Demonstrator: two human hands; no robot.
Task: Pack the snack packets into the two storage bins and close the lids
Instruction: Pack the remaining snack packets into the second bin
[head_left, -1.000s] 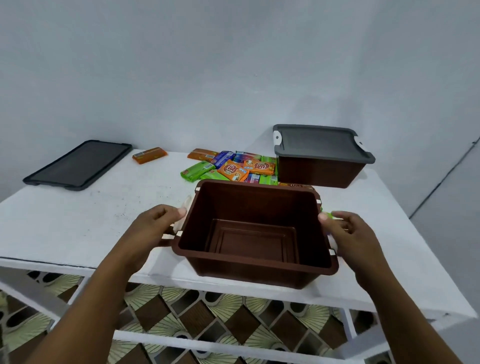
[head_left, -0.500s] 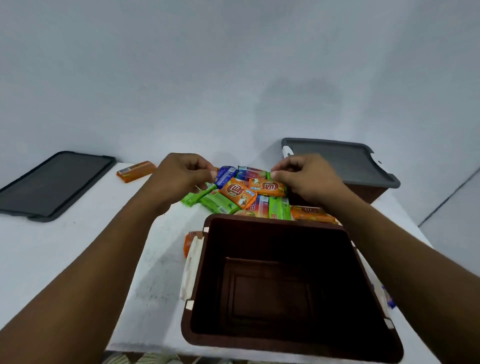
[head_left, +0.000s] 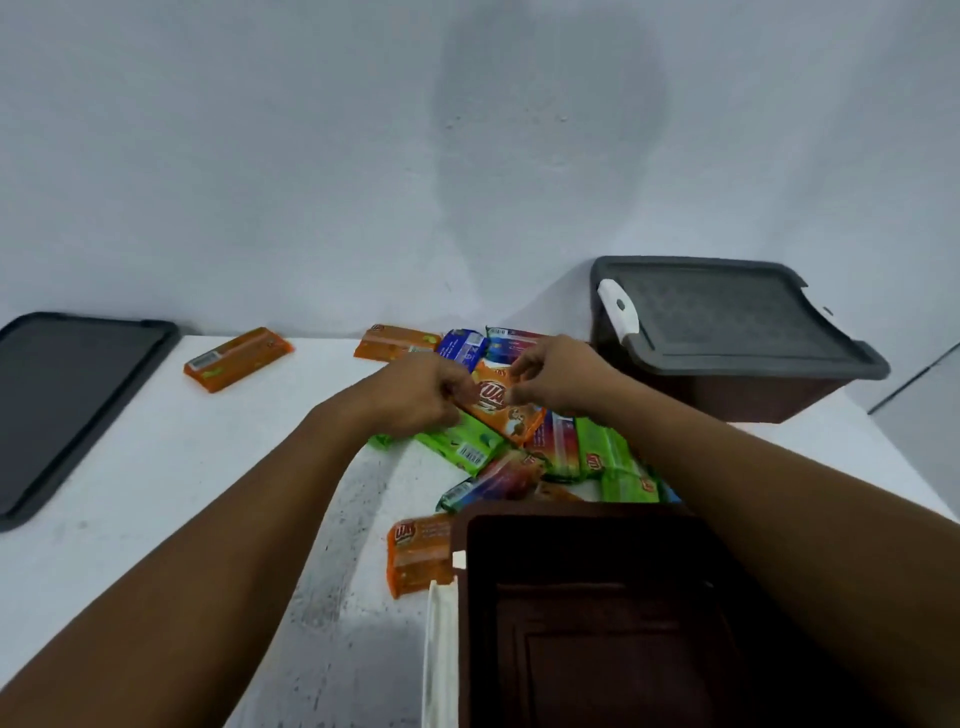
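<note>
An open brown bin (head_left: 613, 623) with nothing inside sits at the near edge, a white latch (head_left: 440, 654) on its left side. Behind it lies a pile of snack packets (head_left: 571, 457) in orange, green, blue and multicolour wrappers. My left hand (head_left: 415, 397) and my right hand (head_left: 558, 376) both pinch one orange packet (head_left: 501, 410) lifted slightly over the pile. A second brown bin (head_left: 753, 384) with its grey lid (head_left: 727, 317) on stands at the back right.
A loose grey lid (head_left: 67, 400) lies flat at the far left of the white table (head_left: 182, 493). A lone orange packet (head_left: 236, 358) lies near the back wall, another (head_left: 418, 553) beside the open bin's left corner.
I leaned in over the table from the open bin's sides. Both hands reached into the pile and now pinch one orange packet between them.
</note>
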